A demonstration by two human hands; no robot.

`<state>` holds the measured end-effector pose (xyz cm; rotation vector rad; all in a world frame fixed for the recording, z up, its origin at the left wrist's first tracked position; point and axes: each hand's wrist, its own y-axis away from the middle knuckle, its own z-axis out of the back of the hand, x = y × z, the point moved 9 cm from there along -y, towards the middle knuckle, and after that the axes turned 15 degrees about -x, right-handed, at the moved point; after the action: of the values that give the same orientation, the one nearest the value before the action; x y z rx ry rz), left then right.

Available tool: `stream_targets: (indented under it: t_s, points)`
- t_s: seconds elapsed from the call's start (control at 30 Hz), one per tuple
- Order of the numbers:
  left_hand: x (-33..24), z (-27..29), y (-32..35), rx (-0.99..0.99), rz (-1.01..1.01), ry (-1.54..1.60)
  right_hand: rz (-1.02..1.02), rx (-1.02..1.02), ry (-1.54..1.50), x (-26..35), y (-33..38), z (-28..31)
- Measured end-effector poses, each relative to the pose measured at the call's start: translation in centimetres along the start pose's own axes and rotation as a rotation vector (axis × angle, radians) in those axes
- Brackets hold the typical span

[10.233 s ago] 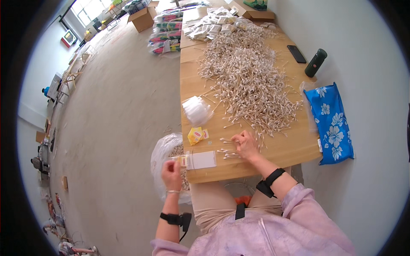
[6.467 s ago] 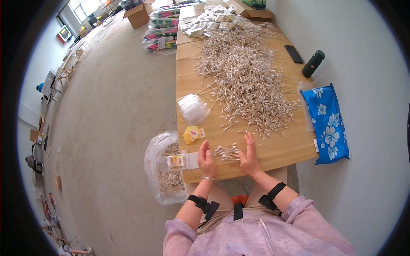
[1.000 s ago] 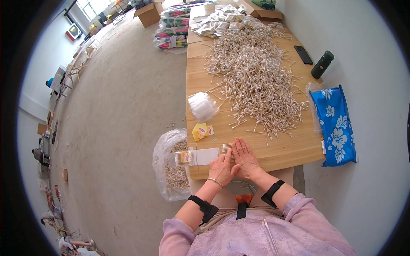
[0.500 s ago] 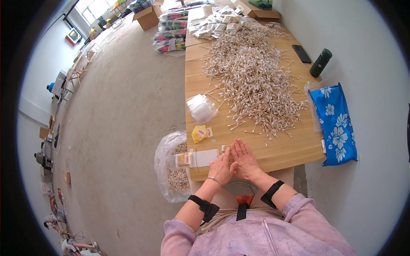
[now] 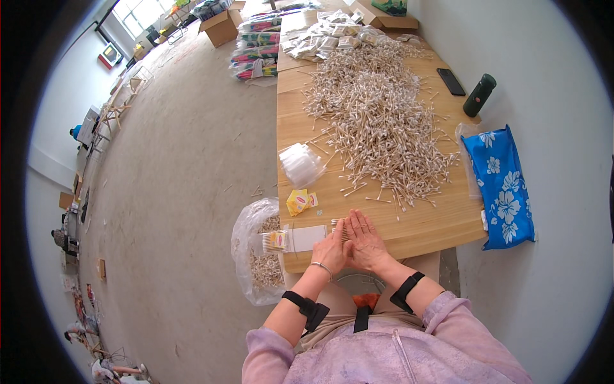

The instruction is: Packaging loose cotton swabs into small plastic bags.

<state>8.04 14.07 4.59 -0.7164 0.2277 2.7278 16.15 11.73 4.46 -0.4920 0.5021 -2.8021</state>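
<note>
At the table's near edge my right hand (image 5: 367,244) lies flat, its fingers stretched out and close together. Right beside it, my left hand (image 5: 330,252) rests with fingers extended over a small row of cotton swabs (image 5: 338,224), the two hands touching near the thumbs. The swabs lie between the hands, partly covered by fingers. Left of them is a white card strip (image 5: 309,239), and next to that a clear packet of cotton swabs (image 5: 275,240) with a yellow label overhangs the edge.
A large heap of loose cotton swabs (image 5: 384,115) covers the table's middle, with filled packets (image 5: 329,41) behind. Clear bags (image 5: 300,164) and yellow cards (image 5: 298,201) lie left. A phone (image 5: 451,82), green bottle (image 5: 480,95) and blue floral pack (image 5: 505,185) line the right. A swab-filled plastic bag (image 5: 246,281) hangs left.
Both hands stay in nearly the same place over the row of cotton swabs, with only a slight shift of the fingers. The other things have not moved.
</note>
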Motion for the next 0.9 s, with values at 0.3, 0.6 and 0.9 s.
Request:
stream_targets:
  t_s: [0.3,0.6,0.9]
  points:
    - [0.5,-0.6,-0.3,0.003,-0.008,0.021,-0.004,0.035,-0.027,0.2,-0.1,0.3]
    - [0.3,-0.3,-0.8,-0.041,-0.03,-0.022,0.02,0.023,0.005,0.4,-0.2,0.7]
    - [0.2,1.0,-0.5,-0.124,0.001,0.032,-0.019,0.083,-0.054,0.8,0.5,0.4]
